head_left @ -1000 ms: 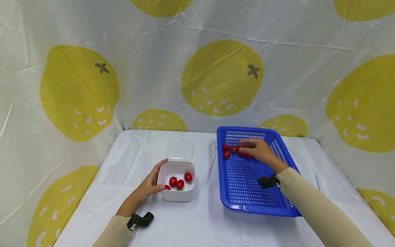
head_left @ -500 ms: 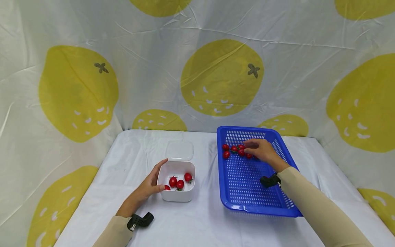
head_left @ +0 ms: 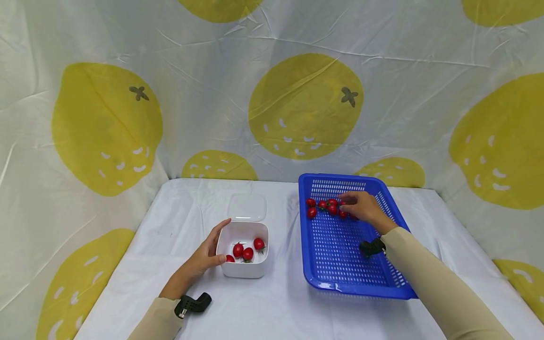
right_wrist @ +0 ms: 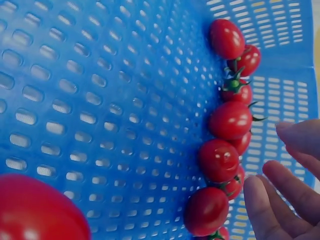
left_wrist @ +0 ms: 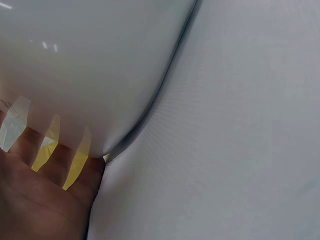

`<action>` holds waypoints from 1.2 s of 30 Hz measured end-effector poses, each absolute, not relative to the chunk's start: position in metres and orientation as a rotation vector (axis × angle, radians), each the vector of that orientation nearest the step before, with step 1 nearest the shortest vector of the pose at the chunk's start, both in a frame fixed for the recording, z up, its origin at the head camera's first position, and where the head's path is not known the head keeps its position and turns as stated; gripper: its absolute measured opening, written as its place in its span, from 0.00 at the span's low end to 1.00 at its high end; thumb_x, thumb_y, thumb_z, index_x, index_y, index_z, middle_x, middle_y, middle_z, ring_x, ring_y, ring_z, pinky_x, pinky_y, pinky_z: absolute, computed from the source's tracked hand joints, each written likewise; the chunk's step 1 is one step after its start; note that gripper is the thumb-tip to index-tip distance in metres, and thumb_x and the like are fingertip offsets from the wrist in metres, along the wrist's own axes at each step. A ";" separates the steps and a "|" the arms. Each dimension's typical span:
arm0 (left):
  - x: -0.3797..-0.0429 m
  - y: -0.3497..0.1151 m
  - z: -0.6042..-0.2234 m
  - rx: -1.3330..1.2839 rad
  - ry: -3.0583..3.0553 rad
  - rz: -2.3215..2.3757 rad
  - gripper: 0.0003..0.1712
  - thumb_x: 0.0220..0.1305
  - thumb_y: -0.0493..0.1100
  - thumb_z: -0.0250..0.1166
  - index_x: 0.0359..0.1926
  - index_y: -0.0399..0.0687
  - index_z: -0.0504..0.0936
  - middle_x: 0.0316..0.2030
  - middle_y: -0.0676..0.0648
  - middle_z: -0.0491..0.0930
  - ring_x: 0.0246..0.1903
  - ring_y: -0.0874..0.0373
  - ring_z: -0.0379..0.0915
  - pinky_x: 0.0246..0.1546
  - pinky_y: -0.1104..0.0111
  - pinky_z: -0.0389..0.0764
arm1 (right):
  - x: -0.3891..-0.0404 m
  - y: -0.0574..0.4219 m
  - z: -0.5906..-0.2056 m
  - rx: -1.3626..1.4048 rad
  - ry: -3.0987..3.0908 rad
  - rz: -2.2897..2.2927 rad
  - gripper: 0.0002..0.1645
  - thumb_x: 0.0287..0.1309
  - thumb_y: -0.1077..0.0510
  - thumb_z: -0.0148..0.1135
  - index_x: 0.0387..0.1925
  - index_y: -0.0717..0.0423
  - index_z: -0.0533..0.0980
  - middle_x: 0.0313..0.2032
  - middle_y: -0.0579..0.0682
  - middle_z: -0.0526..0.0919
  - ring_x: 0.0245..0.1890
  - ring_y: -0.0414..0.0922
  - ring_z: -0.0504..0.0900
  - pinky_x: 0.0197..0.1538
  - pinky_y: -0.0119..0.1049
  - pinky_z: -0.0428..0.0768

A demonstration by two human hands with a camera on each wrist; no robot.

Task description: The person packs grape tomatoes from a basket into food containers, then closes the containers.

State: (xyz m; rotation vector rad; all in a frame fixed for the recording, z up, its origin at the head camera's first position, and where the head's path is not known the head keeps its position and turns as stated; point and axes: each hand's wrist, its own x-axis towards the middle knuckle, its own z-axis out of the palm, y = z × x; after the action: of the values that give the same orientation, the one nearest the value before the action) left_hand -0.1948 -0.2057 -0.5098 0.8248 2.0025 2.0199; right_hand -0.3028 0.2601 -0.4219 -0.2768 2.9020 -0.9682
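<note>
In the head view, my left hand [head_left: 208, 249] holds a square white plastic box [head_left: 243, 270] at its left side, thumb at the front rim and fingers along the far left corner. Several cherry tomatoes [head_left: 248, 254] with green stems lie in the box. The left wrist view shows the fingers against the box's glossy wall [left_wrist: 100, 75]. My right hand [head_left: 363, 208] hovers over the far part of a blue plastic basket [head_left: 312, 283], close to a row of cherry tomatoes [right_wrist: 230, 120]. Its thumb and fingers stand apart with nothing between them, and it covers some of the tomatoes.
A clear lid [head_left: 247, 208] lies just behind the box on the white tablecloth [head_left: 272, 311]. One more tomato [right_wrist: 40, 210] shows close up in the right wrist view, away from the row. Behind the table hangs a lemon-print curtain [head_left: 212, 104].
My right hand has shifted slightly to the right over the basket, uncovering more of the tomatoes there. The left hand and the white box have stayed in place.
</note>
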 end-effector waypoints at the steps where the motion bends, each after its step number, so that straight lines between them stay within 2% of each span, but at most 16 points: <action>1: -0.195 -0.205 -0.510 0.824 2.003 2.021 0.50 0.57 0.36 0.62 0.76 0.55 0.45 0.72 0.39 0.48 0.68 0.47 0.49 0.62 0.67 0.65 | -0.303 0.261 -0.422 -0.279 2.907 -0.958 0.25 0.60 0.58 0.65 0.57 0.62 0.76 0.53 0.63 0.79 0.52 0.59 0.78 0.52 0.52 0.77; 12: -0.195 -0.206 -0.511 0.861 1.979 2.037 0.51 0.58 0.37 0.63 0.76 0.54 0.44 0.72 0.37 0.48 0.67 0.47 0.50 0.63 0.68 0.64 | -0.310 0.266 -0.434 -0.353 2.959 -0.858 0.21 0.56 0.61 0.67 0.51 0.65 0.79 0.48 0.64 0.82 0.48 0.60 0.79 0.48 0.52 0.79; 27: -0.196 -0.206 -0.511 0.838 1.984 2.034 0.51 0.58 0.38 0.63 0.76 0.54 0.45 0.72 0.38 0.47 0.68 0.47 0.49 0.63 0.67 0.63 | -0.311 0.261 -0.444 -0.389 2.937 -0.792 0.19 0.54 0.63 0.68 0.48 0.66 0.79 0.46 0.64 0.82 0.48 0.60 0.79 0.52 0.55 0.75; 36: -0.196 -0.206 -0.512 0.836 2.000 2.027 0.50 0.57 0.37 0.62 0.76 0.54 0.45 0.72 0.38 0.48 0.67 0.52 0.51 0.62 0.67 0.64 | -0.310 0.258 -0.446 -0.348 2.921 -0.711 0.19 0.53 0.63 0.69 0.48 0.65 0.80 0.47 0.65 0.81 0.49 0.62 0.77 0.54 0.56 0.74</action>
State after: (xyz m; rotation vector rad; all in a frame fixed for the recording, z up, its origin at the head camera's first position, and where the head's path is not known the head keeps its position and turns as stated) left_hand -0.1956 -0.2061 -0.5118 0.8358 2.0002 2.0271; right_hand -0.3100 0.2583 -0.4458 -0.3478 2.9209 -0.7109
